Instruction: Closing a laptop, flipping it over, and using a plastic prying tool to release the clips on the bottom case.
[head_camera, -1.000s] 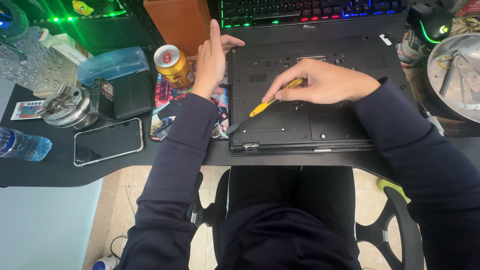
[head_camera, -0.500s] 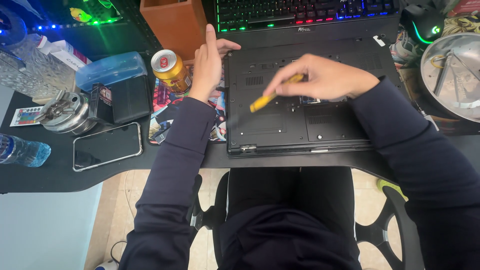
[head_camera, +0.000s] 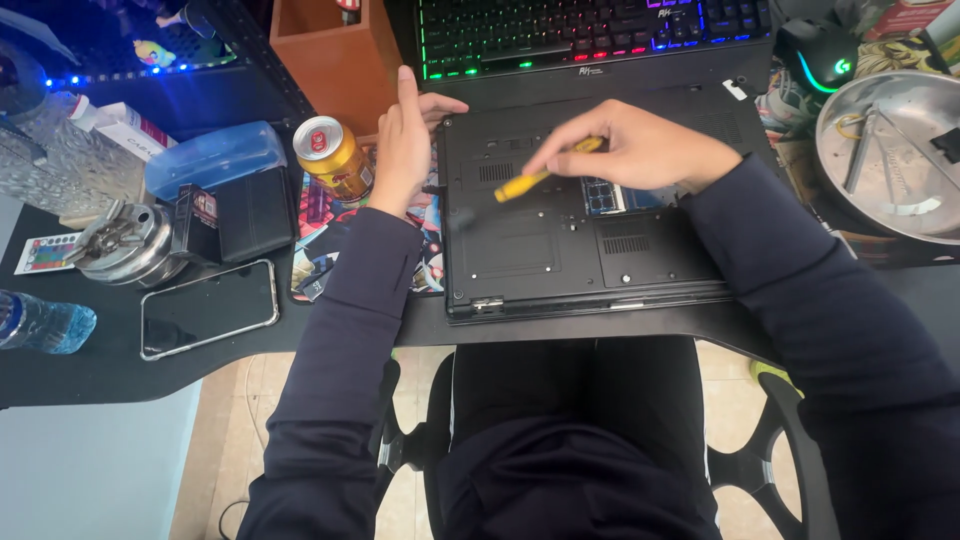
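A: Where do your hands sit?

B: Your left hand rests flat against the left edge of the upturned laptop, fingers pressed together and pointing away from you, thumb spread onto the case; this likely keeps the laptop from sliding.

A: And the tool?

B: Your right hand pinches the yellow screwdriver near its far end, the shaft slanting down-left from your fingertips. Just beneath your palm an open bay shows a memory card. A can stands just left of your left hand.
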